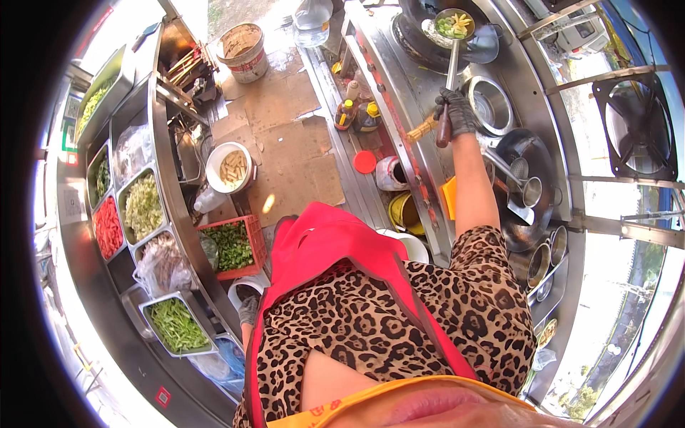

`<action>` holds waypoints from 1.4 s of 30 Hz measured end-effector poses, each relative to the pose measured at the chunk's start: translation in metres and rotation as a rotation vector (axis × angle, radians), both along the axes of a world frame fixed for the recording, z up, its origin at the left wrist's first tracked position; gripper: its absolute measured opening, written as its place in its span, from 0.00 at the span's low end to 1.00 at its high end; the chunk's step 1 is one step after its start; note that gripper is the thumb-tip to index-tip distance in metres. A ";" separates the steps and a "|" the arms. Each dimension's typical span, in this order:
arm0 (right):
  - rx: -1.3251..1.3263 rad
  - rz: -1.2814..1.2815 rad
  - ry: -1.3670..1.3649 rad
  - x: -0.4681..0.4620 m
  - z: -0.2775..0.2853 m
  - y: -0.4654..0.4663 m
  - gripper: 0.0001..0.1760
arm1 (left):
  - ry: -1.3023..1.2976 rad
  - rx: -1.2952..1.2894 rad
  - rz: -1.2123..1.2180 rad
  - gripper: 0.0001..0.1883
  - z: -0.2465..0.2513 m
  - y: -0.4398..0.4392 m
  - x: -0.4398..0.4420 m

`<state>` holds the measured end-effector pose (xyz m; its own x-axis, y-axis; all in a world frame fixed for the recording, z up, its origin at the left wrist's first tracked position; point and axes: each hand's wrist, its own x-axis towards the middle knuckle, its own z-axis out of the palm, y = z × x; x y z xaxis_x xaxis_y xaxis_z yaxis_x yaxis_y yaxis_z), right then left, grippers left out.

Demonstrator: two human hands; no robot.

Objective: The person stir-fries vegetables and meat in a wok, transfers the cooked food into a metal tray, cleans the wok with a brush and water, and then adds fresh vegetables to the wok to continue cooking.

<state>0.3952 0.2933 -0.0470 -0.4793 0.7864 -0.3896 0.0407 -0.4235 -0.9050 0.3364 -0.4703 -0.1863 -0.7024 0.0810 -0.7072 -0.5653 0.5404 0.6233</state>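
My right hand (456,113), in a dark glove, grips the wooden handle of a metal ladle (454,67). Green and yellow cut vegetables (454,25) lie in the ladle's bowl, over a dark wok (484,45) at the top right. Just left of this hand is a bamboo brush (423,128). My left hand (248,311), gloved too, is low at my side by a white bucket (243,286) and partly hidden by the apron; its fingers are hard to make out. A round metal pot (488,106) stands right of my right hand.
Vegetable trays (143,206) line the left counter, with a red crate (258,246) of greens beside it. A white tub (214,168) and a dirty bucket (249,67) stand near cardboard (289,160) on the floor. Sauce bottles (366,116) are under the stove's edge; another wok (546,214) holds utensils.
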 end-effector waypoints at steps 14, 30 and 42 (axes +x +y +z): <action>0.539 0.068 -1.435 0.006 -0.057 0.014 0.38 | -0.125 -0.139 -0.262 0.10 -0.047 0.047 -0.277; 0.286 -0.430 -1.244 0.003 -0.105 -0.090 0.30 | 0.093 -0.014 -0.750 0.12 0.031 0.433 -0.494; -0.345 -1.051 -0.951 -0.078 -0.045 -0.203 0.17 | 0.969 0.318 -1.847 0.21 -0.031 0.915 -0.392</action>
